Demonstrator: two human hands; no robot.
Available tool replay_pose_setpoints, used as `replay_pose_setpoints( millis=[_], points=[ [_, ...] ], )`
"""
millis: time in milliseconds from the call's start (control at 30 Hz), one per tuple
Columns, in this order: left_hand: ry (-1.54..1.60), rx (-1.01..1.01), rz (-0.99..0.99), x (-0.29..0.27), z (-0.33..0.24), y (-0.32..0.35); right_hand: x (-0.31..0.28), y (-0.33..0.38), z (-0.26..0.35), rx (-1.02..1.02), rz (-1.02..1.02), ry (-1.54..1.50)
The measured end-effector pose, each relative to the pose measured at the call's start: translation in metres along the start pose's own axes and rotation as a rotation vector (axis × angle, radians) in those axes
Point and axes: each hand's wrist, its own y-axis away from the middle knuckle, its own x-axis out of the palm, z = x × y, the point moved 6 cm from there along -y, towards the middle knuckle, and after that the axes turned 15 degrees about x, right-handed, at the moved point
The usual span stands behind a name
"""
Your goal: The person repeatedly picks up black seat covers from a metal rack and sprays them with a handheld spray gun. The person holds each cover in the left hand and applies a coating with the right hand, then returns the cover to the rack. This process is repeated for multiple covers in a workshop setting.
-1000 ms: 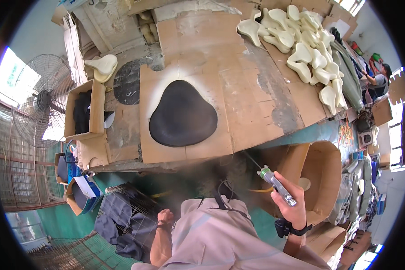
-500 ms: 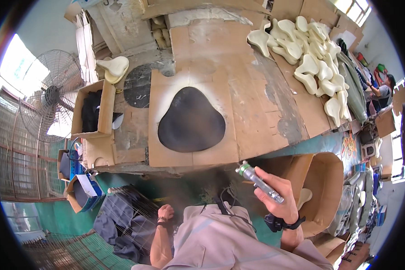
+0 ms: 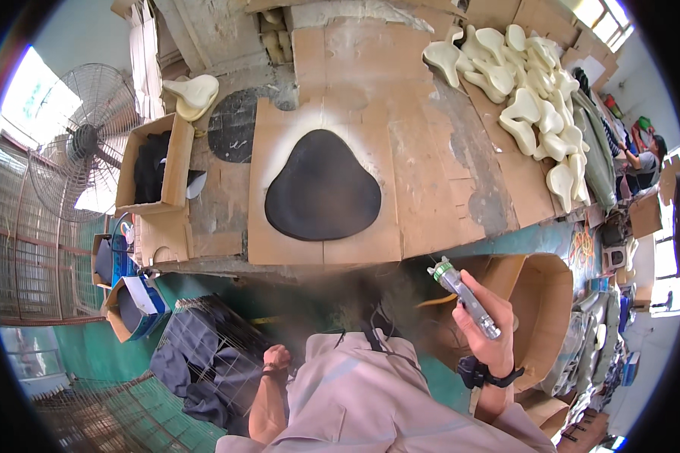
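Note:
My right hand [image 3: 485, 321] is closed around a metal spray gun [image 3: 465, 296] with a green ring near its nozzle. It is held off the table's front edge, its nozzle end toward the table. On a cardboard sheet [image 3: 279, 253] lies a black rounded-triangle piece [image 3: 323, 189], flat, wide end toward me. A pale sprayed halo surrounds its upper edges on the cardboard. My left hand [image 3: 276, 356] hangs low at my left side, fingers curled into a fist with nothing seen in it. Dark cloth [image 3: 204, 355] over a wire basket is nearest to it.
Many cream foam saddle pads [image 3: 540, 98] are heaped at the back right. A cardboard box [image 3: 177, 170] of black pieces and a few pads [image 3: 193, 94] sit at the left. A large fan [image 3: 87, 140] stands beyond. An open carton [image 3: 548, 302] is right of me; a person [image 3: 644, 162] is far right.
My right hand has moved right and slightly away from the black piece with the spray gun. My view has shifted a little. My left hand stays low in a fist.

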Motion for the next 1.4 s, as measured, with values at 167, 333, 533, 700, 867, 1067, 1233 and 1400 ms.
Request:
replay_pose_setpoints(
  millis=[167, 333, 533, 700, 867, 1067, 1233, 1400],
  points=[
    [-0.060, -0.015, -0.015, 0.014, -0.030, -0.001, 0.008, 0.008, 0.008, -0.077, 0.224, 0.120],
    [0.296, -0.033, 0.177, 0.008, -0.001, -0.037, 0.005, -0.001, 0.011, -0.018, 0.091, 0.075],
    [-0.007, -0.010, 0.068, 0.015, -0.014, -0.036, 0.014, 0.007, 0.005, -0.043, 0.228, 0.116],
    [0.313, -0.026, 0.241, 0.000, 0.026, -0.059, 0.004, -0.005, 0.011, -0.036, 0.048, 0.014],
    [0.236, -0.044, 0.174, 0.005, 0.034, -0.056, -0.006, 0.015, -0.002, 0.031, 0.160, 0.112],
    [0.196, -0.086, 0.169, -0.004, 0.043, -0.062, -0.010, 0.013, 0.008, 0.033, 0.074, 0.051],
    [0.272, 0.054, 0.256, 0.017, 0.001, -0.057, -0.014, 0.026, -0.003, 0.009, 0.164, 0.069],
    [-0.105, 0.163, 0.006, 0.057, -0.096, -0.015, -0.018, 0.024, -0.025, 0.191, -0.026, 0.008]
  ],
)
